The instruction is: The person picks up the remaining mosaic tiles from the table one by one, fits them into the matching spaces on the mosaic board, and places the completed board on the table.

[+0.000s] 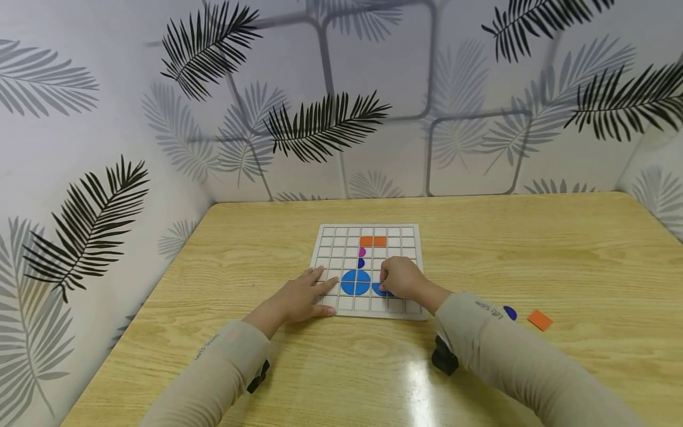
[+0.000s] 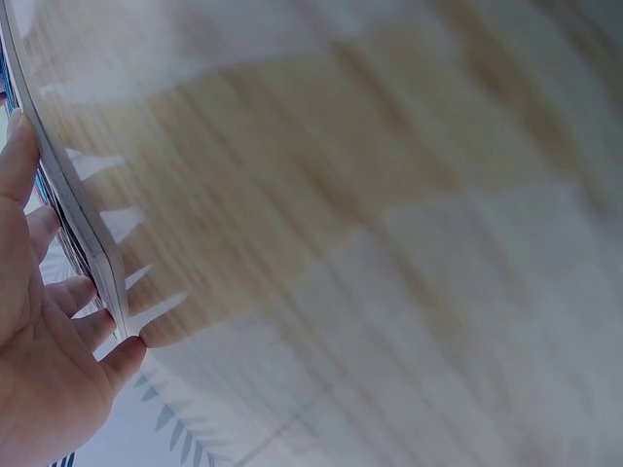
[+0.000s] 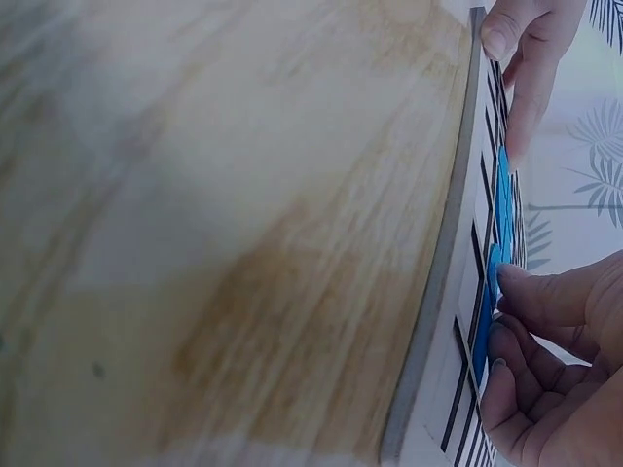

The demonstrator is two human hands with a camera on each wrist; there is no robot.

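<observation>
A white grid board (image 1: 365, 305) lies on the table, holding a full blue circle (image 1: 349, 283) made of quarter pieces. Above the circle sit two orange squares (image 1: 373, 241), a magenta half-round piece (image 1: 362, 252) and a dark blue half-round piece (image 1: 361, 263). My left hand (image 1: 306, 298) rests on the board's lower left corner with fingers spread. Right of the circle, my right hand (image 1: 403, 277) pinches a blue piece (image 3: 494, 265) between thumb and fingertips, low over the grid. Further blue (image 3: 481, 342) shows flat on the board beneath those fingers, partly hidden.
On the table to the right, beside my right forearm, lie a dark blue half-round piece (image 1: 510, 312) and an orange square (image 1: 541, 320). A wall with a leaf pattern (image 1: 384, 160) rises behind the wooden table (image 1: 256, 237).
</observation>
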